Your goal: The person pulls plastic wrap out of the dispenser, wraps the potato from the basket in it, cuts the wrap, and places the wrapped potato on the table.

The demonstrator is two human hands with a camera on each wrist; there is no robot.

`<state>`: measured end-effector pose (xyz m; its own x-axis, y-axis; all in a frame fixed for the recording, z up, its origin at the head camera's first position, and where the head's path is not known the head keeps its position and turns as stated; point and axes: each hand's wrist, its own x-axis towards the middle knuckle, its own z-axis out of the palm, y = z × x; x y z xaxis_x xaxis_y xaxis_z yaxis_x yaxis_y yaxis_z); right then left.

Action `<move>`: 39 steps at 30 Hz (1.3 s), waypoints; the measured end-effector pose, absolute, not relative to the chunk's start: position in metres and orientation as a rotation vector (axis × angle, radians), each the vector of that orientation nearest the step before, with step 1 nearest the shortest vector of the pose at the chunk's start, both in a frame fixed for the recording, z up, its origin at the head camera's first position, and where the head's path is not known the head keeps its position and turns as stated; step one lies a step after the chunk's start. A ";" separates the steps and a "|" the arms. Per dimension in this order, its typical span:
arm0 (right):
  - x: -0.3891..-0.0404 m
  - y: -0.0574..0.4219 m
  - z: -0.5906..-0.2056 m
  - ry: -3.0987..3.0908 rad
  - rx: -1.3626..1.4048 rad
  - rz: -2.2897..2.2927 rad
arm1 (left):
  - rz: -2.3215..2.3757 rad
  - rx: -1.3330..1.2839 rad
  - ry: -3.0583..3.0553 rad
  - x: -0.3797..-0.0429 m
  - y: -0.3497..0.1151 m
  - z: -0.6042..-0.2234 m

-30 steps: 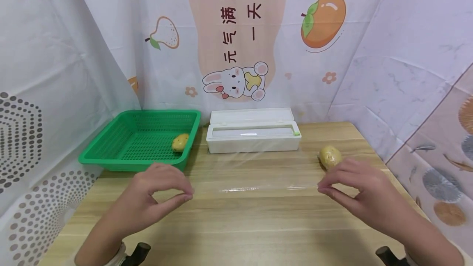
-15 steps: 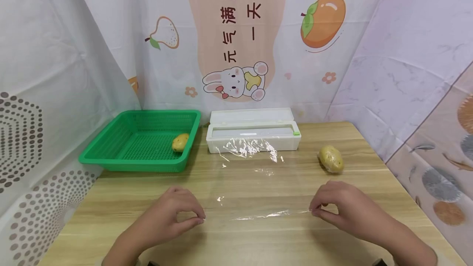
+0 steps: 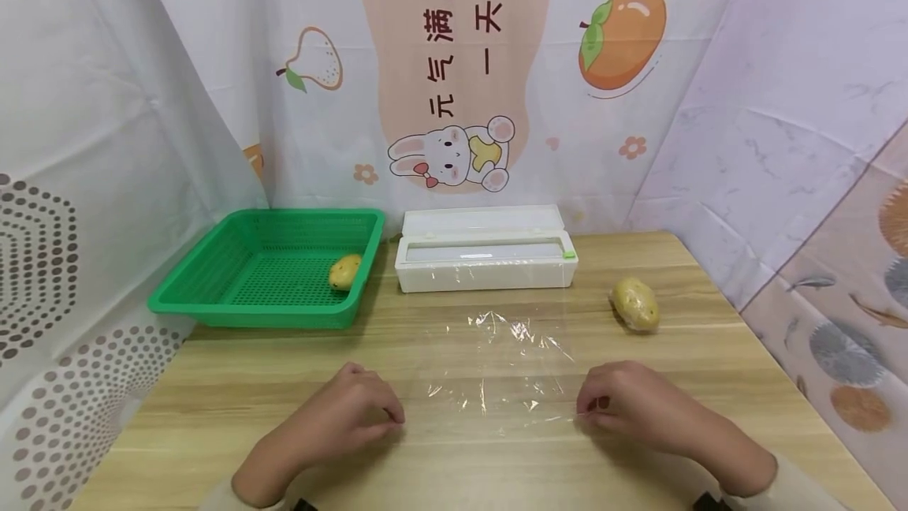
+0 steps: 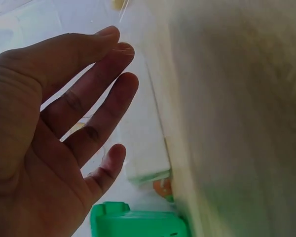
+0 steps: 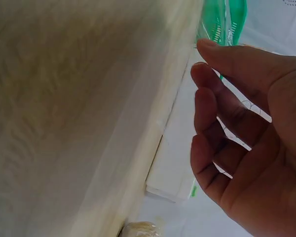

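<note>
The head view looks forward and down from above the near edge of the wooden table (image 3: pixel 454 464), taking in its whole top as far as the white cling-film dispenser (image 3: pixel 486 261) at the back. The left wrist view sits close beside the left hand (image 4: pixel 49 133), low by the table, facing that dispenser (image 4: pixel 145 148). The right wrist view is as close to the right hand (image 5: pixel 246 128), facing the same dispenser (image 5: pixel 173 163). All three share it.

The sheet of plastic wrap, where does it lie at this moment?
In the head view the sheet of plastic wrap lies flat on the wooden table, in front of the white dispenser box, between the left hand and the right hand.
</note>
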<state>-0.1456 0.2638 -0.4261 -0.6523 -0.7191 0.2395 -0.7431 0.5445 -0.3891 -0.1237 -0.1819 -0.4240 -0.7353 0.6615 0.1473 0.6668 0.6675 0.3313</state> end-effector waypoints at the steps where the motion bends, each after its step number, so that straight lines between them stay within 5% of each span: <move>1: -0.147 0.263 -0.428 -2.735 1.284 0.725 | -0.574 -1.137 -2.880 -0.125 -0.182 -0.425; 18: -0.165 0.277 -0.422 -2.880 1.394 0.907 | -0.811 -1.241 -2.960 -0.138 -0.181 -0.429; 28: -0.212 0.254 -0.421 -3.037 0.873 0.843 | -0.695 -1.029 -3.103 -0.156 -0.177 -0.432; 39: -0.237 0.247 -0.442 -3.175 0.706 0.969 | -0.728 -1.053 -3.101 -0.163 -0.176 -0.435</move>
